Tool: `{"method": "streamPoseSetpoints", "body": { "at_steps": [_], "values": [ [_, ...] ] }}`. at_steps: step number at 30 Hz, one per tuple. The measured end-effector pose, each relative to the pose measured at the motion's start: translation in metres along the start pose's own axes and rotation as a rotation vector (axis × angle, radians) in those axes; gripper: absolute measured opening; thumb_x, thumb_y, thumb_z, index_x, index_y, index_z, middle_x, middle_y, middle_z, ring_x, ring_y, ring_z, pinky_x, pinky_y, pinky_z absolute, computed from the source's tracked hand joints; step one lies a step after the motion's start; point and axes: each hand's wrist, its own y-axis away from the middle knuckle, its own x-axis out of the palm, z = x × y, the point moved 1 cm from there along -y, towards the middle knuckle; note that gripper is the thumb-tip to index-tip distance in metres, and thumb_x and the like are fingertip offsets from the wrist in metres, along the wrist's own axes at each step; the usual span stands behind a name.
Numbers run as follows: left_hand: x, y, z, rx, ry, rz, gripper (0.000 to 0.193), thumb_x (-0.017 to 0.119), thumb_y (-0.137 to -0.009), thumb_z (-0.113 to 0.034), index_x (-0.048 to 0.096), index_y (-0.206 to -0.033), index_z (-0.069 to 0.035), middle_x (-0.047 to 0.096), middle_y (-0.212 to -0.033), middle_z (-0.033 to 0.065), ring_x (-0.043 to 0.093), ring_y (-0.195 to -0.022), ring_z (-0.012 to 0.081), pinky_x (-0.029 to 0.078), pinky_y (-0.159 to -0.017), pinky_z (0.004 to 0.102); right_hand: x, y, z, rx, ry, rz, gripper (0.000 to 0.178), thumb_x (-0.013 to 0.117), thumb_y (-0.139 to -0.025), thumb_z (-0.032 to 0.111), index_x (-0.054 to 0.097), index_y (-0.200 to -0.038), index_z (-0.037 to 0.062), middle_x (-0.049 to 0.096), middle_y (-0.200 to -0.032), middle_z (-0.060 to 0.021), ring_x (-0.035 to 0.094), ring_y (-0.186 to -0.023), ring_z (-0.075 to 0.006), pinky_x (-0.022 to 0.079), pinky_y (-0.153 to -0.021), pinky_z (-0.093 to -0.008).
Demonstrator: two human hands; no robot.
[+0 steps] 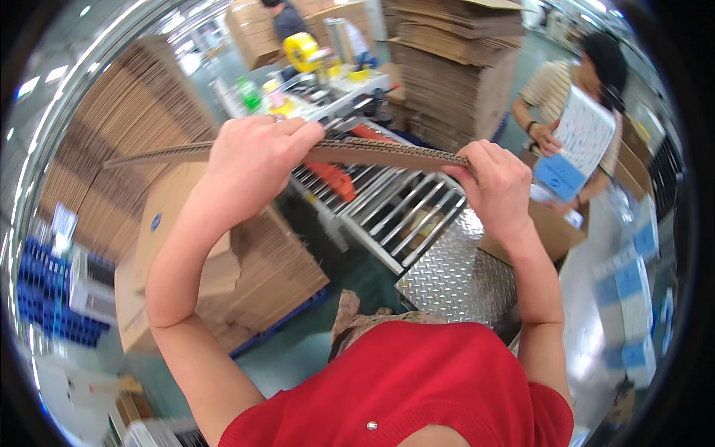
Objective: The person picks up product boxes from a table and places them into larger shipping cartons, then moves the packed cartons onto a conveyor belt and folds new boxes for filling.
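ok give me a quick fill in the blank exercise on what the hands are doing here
1. Both hands, the left hand and the right hand, grip a flattened sheet of ____.
2. Below the cardboard sheet runs a conveyor made of metal ____.
3. The person whose hands these are wears a top coloured ____.
4. A co-worker at the right holds a white and ____ package.

Missing words: cardboard; rollers; red; blue
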Motion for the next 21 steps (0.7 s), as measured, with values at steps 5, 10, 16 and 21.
{"method": "streamPoseSetpoints", "body": {
  "at_steps": [5,10,16,21],
  "values": [
    [0.106,-0.099,-0.012,0.123,0.369,-0.109,0.018,0.064,-0.082,-0.024,0.058,-0.081,-0.007,0.061,-0.081,0.0075,0.058,-0.078,0.0281,0.043,-0.07,0.0391,-0.038,0.054,-0.055,0.366,0.154,0.23,0.035,0.072,-0.073,0.027,0.047,-0.07,0.0042,0.055,-0.066,-0.011,0.058,-0.064,-0.0326,0.044,-0.054,-0.0419],
    [0.26,-0.128,-0.08,-0.209,0.594,-0.161,0.035,0.062,-0.086,-0.039,0.068,-0.081,-0.004,0.06,-0.099,0.0094,0.049,-0.109,0.0309,0.035,-0.091,0.0477,-0.046,0.166,-0.059,0.597,0.387,0.385,0.03,0.071,-0.074,0.028,0.05,-0.069,0.0065,0.058,-0.068,-0.0105,0.06,-0.065,-0.032,0.045,-0.055,-0.0428],
    [0.38,-0.106,-0.172,-0.837,1.089,-0.026,0.097,0.068,-0.08,-0.043,0.013,-0.144,0.005,0.002,-0.149,0.029,0.006,-0.139,0.0437,0.015,-0.11,0.0519,-0.026,0.234,-0.036,0.766,0.441,0.575,0.031,0.067,-0.08,0.031,0.051,-0.09,0.0065,0.062,-0.08,-0.0101,0.063,-0.073,-0.0297,0.049,-0.058,-0.0407],
    [0.4,-0.099,-0.188,-1.103,1.666,-0.079,0.097,0.072,-0.081,-0.025,0.007,-0.145,0.007,0.011,-0.151,0.0241,0.018,-0.139,0.0291,0.018,-0.112,0.0353,-0.033,0.209,-0.058,1.043,0.298,0.951,0.083,0.043,-0.079,0.074,0.048,-0.12,0.0023,0.056,-0.115,-0.0215,0.06,-0.097,-0.0403,0.047,-0.084,-0.0488]
  ]
}}
